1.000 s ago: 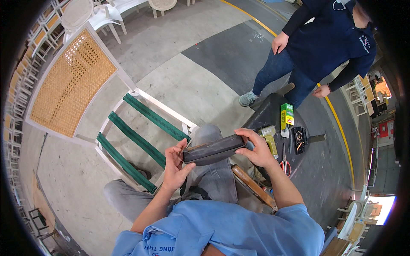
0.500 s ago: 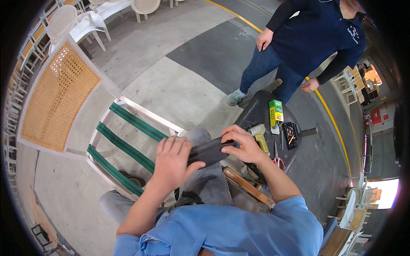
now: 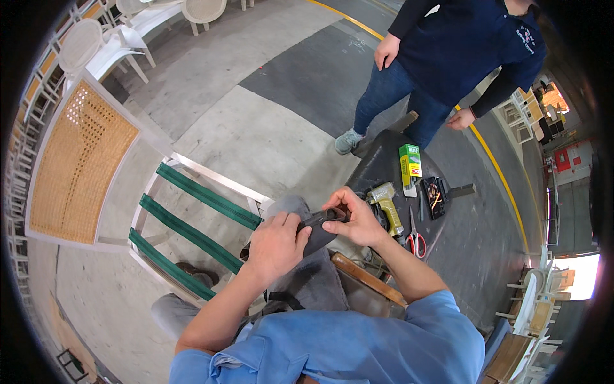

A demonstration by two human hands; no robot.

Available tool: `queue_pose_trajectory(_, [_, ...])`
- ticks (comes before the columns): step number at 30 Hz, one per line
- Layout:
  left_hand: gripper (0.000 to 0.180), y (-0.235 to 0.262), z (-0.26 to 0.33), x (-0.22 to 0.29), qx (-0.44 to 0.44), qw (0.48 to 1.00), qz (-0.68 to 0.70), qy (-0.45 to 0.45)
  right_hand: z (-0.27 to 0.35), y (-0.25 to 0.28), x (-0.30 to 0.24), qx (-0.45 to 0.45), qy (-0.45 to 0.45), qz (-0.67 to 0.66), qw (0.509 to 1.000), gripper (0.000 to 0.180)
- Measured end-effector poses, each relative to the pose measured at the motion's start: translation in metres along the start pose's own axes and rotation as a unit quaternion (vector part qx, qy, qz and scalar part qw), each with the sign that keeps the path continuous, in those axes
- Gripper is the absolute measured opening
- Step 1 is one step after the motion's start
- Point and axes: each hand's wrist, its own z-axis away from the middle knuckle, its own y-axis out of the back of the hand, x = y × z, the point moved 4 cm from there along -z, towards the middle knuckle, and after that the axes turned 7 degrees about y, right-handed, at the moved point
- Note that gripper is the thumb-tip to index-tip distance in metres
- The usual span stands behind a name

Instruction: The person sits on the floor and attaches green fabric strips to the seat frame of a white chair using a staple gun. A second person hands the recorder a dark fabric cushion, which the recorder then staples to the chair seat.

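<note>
A: From the head view, where do we hold the dark strap (image 3: 320, 227)?

B: Over our lap. Our left hand (image 3: 276, 242) closes on one end, our right hand (image 3: 355, 221) pinches the other, so it stays taut beside the chair frame (image 3: 211, 185).

The person wears a light blue short-sleeved shirt (image 3: 358, 349) with a collar — its sleeves end above the elbows, leaving both forearms bare. The left hand (image 3: 275, 243) and the right hand (image 3: 358, 221) are bare too, with no gloves, rings or watch to be seen. Grey trousers (image 3: 307, 281) cover the legs — creased at the knee — and a dark shoe (image 3: 192, 274) shows at the left foot.
</note>
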Motion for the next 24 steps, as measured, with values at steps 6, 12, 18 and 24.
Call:
queue_pose_trajectory(6, [0.035, -0.003, -0.008, 0.022, -0.013, 0.992, 0.115, -0.046, 0.004, 0.000, -0.002, -0.016, -0.015, -0.007, 1.000, 0.051])
queue_pose_trajectory(12, [0.035, -0.007, -0.010, 0.016, -0.027, 0.986, 0.163, -0.021, 0.012, 0.012, -0.008, -0.077, -0.024, -0.201, 0.976, 0.064])
queue_pose_trajectory(18, [0.032, -0.009, -0.013, 0.020, -0.039, 0.989, 0.145, 0.010, 0.006, 0.011, -0.001, -0.064, -0.021, -0.101, 0.993, 0.049])
queue_pose_trajectory(24, [0.030, -0.009, -0.010, 0.017, -0.017, 0.986, 0.166, 0.009, 0.001, -0.005, 0.012, 0.000, -0.062, -0.150, 0.987, 0.034])
